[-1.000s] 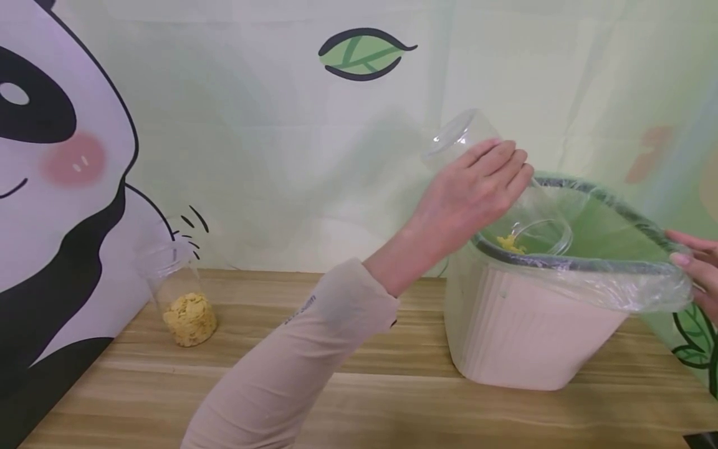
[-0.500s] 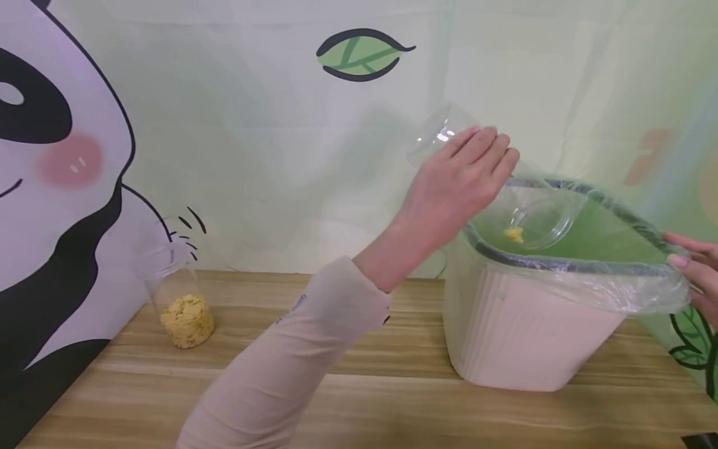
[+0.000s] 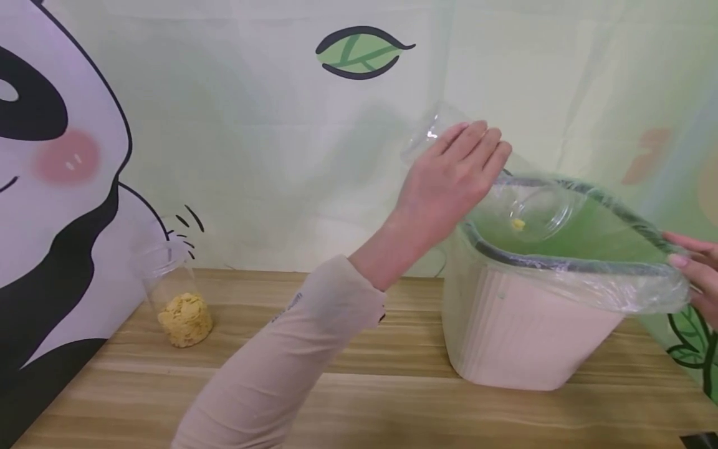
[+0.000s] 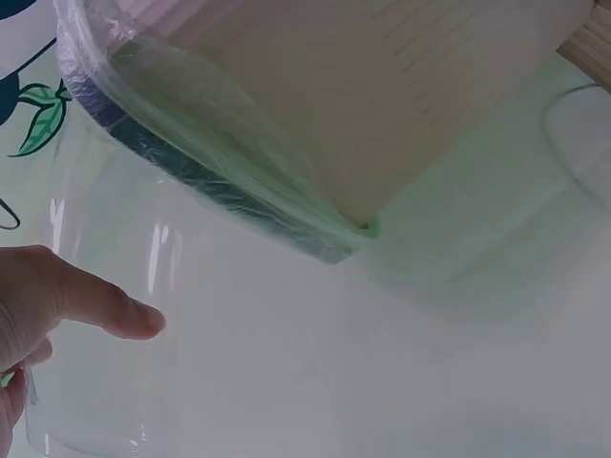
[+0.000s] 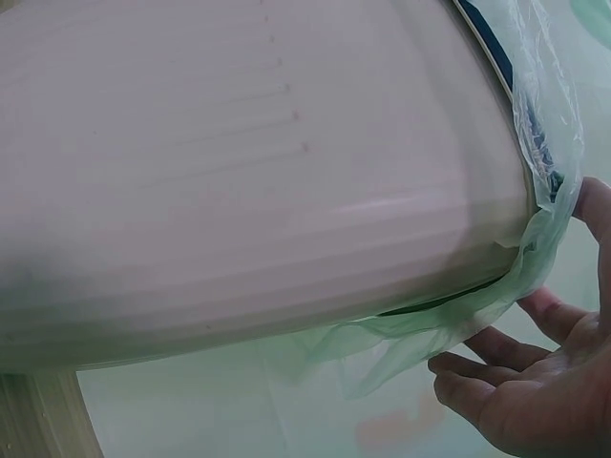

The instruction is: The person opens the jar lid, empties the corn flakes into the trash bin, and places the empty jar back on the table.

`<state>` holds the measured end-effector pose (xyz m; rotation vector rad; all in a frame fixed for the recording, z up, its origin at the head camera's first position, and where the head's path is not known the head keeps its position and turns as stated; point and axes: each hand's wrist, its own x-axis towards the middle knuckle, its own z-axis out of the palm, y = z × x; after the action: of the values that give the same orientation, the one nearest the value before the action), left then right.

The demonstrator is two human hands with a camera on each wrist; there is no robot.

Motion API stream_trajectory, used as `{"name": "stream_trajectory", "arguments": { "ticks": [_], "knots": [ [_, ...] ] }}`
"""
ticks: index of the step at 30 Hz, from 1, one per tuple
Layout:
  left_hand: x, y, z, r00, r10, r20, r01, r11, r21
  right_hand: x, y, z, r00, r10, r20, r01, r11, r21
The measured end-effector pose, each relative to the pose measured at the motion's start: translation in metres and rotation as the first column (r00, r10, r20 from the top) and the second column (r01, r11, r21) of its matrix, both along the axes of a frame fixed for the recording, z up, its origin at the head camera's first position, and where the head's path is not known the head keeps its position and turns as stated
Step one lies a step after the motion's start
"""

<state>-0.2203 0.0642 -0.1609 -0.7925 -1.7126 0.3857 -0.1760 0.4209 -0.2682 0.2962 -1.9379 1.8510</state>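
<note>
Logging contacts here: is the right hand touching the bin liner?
Touching: in the head view, the right hand has its thumb against the bin liner.

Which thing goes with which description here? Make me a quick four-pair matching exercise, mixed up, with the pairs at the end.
Things:
1. jar on the table
2. jar in the left hand
3. waste bin
4. right hand

Descriptions:
A. at the bin's rim, near the picture's right edge in the head view
B. pale and ribbed, lined with a see-through bag
C. standing, with yellow flakes in its lower part
D. tilted, mouth down toward the bin's opening

Pairs:
1-C: jar on the table, flakes
2-D: jar in the left hand
3-B: waste bin, bag
4-A: right hand
</note>
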Motion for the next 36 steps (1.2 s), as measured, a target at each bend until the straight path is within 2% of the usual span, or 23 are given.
{"name": "stream_trajectory", "arguments": {
  "ticks": [6, 8, 11, 14, 16, 19, 21, 24, 29, 32, 36],
  "knots": [
    [-0.002, 0.0, -0.004, 1.0, -0.01, -0.011, 0.009, 1.0, -0.03, -0.006, 0.008, -0.004, 0.999, 0.039, -0.002, -0.039, 0.999, -0.018],
    [-0.002, 0.0, -0.004, 1.0, 0.0, -0.015, 0.0, 1.0, -0.025, -0.015, 0.022, -0.012, 0.998, 0.056, -0.012, -0.056, 0.998, -0.02],
    [-0.001, -0.001, -0.002, 1.0, 0.014, -0.008, -0.014, 1.0, -0.016, -0.035, 0.051, -0.028, 1.0, 0.026, -0.01, -0.026, 0.999, 0.036],
    [0.0, -0.004, 0.0, 0.999, 0.031, 0.031, -0.031, 1.0, -0.001, -0.049, 0.073, -0.041, 1.0, -0.003, -0.02, 0.005, 0.996, 0.089],
    [0.001, -0.007, 0.001, 0.997, 0.04, 0.064, -0.04, 0.999, 0.003, -0.046, 0.07, -0.039, 1.0, 0.008, 0.009, -0.008, 0.996, 0.086],
    [0.001, -0.012, 0.003, 0.992, 0.062, 0.11, -0.062, 0.998, -0.001, -0.041, 0.06, -0.034, 1.0, 0.021, -0.014, -0.021, 0.999, 0.034],
    [0.001, -0.015, 0.003, 0.989, 0.072, 0.13, -0.072, 0.997, -0.003, -0.03, 0.044, -0.023, 0.999, 0.037, -0.001, -0.037, 0.999, 0.008],
    [0.0, -0.018, 0.003, 0.987, 0.073, 0.145, -0.075, 0.997, 0.005, -0.019, 0.028, -0.013, 0.998, 0.065, -0.028, -0.065, 0.998, -0.009],
    [0.0, -0.024, 0.003, 0.975, 0.101, 0.196, -0.103, 0.995, -0.002, 0.003, -0.005, 0.007, 0.999, 0.035, 0.01, -0.035, 0.999, 0.02],
    [0.001, -0.028, 0.003, 0.965, 0.116, 0.237, -0.117, 0.993, -0.011, 0.008, -0.012, 0.01, 0.999, 0.034, 0.009, -0.034, 0.999, 0.024],
    [0.002, -0.031, 0.003, 0.961, 0.105, 0.255, -0.109, 0.994, 0.001, 0.009, -0.014, 0.011, 0.998, 0.066, -0.007, -0.066, 0.998, -0.003]
  ]
}}
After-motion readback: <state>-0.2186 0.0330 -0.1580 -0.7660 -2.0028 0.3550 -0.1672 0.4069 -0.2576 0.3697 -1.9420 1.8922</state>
